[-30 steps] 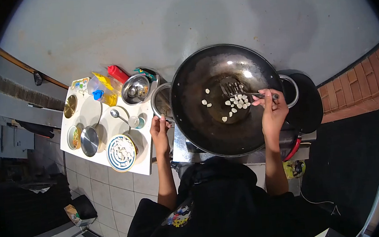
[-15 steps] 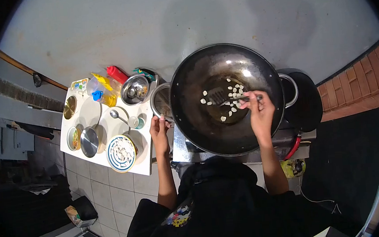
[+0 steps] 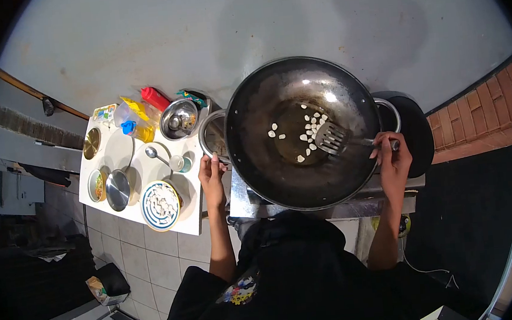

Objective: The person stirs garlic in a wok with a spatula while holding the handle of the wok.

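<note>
A large dark wok (image 3: 306, 183) stands in front of me, with a little oil in its bottom. Several small pale pieces (image 3: 310, 136) lie in the oil, most of them clustered and a few apart on the left. My right hand (image 3: 393, 155) is closed round the handle of a slotted spatula (image 3: 330, 138), near the wok's right rim. The spatula's head rests low in the wok, just right of the cluster. My left hand (image 3: 212, 178) is closed on the lower end of the wok's left loop handle (image 3: 204, 134); its fingers are partly hidden.
On the left, a white table (image 3: 193, 216) bears a patterned bowl (image 3: 162, 206) of pale pieces, metal bowls (image 3: 179, 119), a spoon (image 3: 154, 155), a small jar (image 3: 179, 163), an oil bottle (image 3: 141, 132) and a red bottle (image 3: 155, 98). A dark round pan (image 3: 416, 132) sits behind the wok's right handle.
My right hand has moved right and down toward the wok's rim, drawing the spatula rightward from the middle. The left hand stays at the handle. The view has shifted slightly.
</note>
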`<state>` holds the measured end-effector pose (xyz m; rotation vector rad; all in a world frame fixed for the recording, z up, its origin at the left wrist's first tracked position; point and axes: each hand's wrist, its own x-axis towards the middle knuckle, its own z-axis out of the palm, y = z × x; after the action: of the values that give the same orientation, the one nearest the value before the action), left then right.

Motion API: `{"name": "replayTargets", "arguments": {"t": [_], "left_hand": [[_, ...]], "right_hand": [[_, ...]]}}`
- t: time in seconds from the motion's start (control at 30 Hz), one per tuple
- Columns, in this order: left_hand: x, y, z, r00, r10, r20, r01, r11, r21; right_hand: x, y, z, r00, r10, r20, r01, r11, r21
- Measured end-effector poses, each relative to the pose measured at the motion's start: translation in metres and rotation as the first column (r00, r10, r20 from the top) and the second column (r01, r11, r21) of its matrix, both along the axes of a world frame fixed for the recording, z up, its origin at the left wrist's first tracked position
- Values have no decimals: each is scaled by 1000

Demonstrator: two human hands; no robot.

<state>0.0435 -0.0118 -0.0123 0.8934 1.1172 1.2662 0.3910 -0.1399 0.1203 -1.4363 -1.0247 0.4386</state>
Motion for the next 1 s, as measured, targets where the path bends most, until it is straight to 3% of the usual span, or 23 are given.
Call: {"name": "replayTargets", "arguments": {"t": [0.1, 0.3, 0.47, 0.6, 0.73, 0.83, 1.0], "left_hand": [[0, 0, 0, 1000, 10, -12, -10, 1000, 2], [-1, -1, 4, 998, 29, -65, -28, 999, 18], [5, -3, 9, 996, 81, -30, -80, 996, 28], [9, -6, 14, 997, 64, -48, -61, 997, 46], [6, -5, 10, 992, 75, -98, -73, 997, 25], [2, -3, 4, 990, 66, -122, -63, 997, 35], [7, -6, 8, 992, 94, -84, -91, 995, 31]], "right_hand": [[4, 2, -5, 999, 38, -2, -38, 999, 32], [10, 12, 0, 983, 169, 68, -162, 982, -92], [30, 20, -14, 995, 78, 64, -75, 996, -51], [23, 36, -24, 996, 41, 75, -32, 993, -116], [8, 54, -35, 981, 195, -8, -195, 980, -51], [7, 50, -29, 977, 215, -8, -215, 975, -47], [30, 40, -20, 995, 89, 45, -84, 992, -97]]}}
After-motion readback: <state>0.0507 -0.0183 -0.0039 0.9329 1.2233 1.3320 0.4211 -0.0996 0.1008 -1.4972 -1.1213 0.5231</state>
